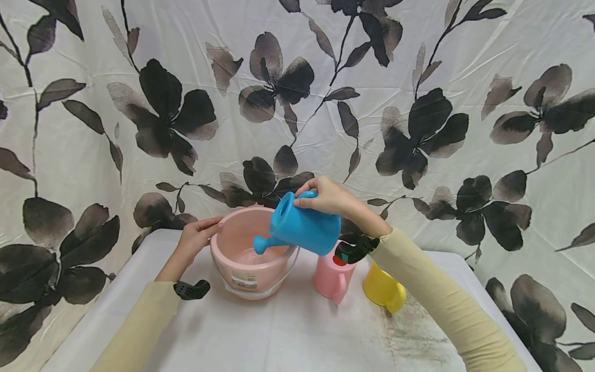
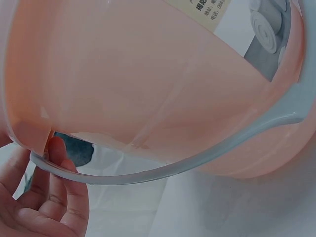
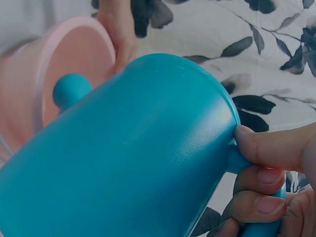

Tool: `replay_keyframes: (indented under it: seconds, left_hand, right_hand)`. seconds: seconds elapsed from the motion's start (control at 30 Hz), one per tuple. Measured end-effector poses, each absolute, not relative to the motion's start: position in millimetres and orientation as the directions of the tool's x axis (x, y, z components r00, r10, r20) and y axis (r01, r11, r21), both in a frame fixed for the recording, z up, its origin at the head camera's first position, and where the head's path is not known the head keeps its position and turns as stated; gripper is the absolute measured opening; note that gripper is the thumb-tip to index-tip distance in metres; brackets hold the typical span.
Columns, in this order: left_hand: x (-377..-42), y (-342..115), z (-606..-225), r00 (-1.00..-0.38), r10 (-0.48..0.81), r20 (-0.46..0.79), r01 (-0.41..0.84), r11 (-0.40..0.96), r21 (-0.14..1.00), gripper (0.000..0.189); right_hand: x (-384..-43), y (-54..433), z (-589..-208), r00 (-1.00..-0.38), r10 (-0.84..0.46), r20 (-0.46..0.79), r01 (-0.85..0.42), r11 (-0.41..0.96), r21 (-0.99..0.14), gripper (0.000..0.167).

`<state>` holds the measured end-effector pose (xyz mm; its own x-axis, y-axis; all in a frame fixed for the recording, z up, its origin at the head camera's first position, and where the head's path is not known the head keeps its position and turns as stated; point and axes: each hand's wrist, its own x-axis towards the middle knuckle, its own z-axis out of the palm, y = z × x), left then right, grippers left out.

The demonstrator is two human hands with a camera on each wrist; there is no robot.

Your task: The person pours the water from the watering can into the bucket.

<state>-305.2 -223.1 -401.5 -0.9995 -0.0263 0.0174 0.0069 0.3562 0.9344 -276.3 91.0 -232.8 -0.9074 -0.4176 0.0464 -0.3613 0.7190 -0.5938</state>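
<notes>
My right hand (image 1: 327, 195) grips the handle of a blue watering can (image 1: 309, 227), fingers round the handle and thumb against the can near its rim. The can is tilted to the left, and its round spout head (image 1: 261, 244) hangs over the mouth of a pink bucket (image 1: 255, 281). At the bucket's left side, my left hand (image 1: 194, 238) holds the rim, with its fingers beside the pale bail handle (image 2: 133, 178) in the left wrist view. The bucket stands upright on the table. Whether water flows from the spout cannot be made out.
Right of the bucket stands a pink handled vessel (image 1: 327, 281) with something red at its top, partly hidden by my right wrist. A yellow handled cup (image 1: 382, 287) stands farther right. Behind the white table (image 1: 223, 336) hangs a floral cloth (image 1: 334, 139).
</notes>
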Motion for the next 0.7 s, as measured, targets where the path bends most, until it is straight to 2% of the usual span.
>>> replay_keyframes:
  seconds: [0.37,0.7]
  left_hand:
    - [-305.6,-223.8,-401.5,-1.0,-0.028,0.013,0.002,0.359,0.933,0.054]
    - [-306.7,-224.0,-402.6,-0.999,-0.034,0.015,0.002,0.36,0.933,0.053]
  right_hand:
    - [-275.4,90.4,-231.2,-0.909,-0.414,0.04,-0.354,0.719,-0.598,0.033]
    - [-272.1,92.3,-231.8,-0.903,-0.417,0.099,-0.38,0.673,-0.634,0.033]
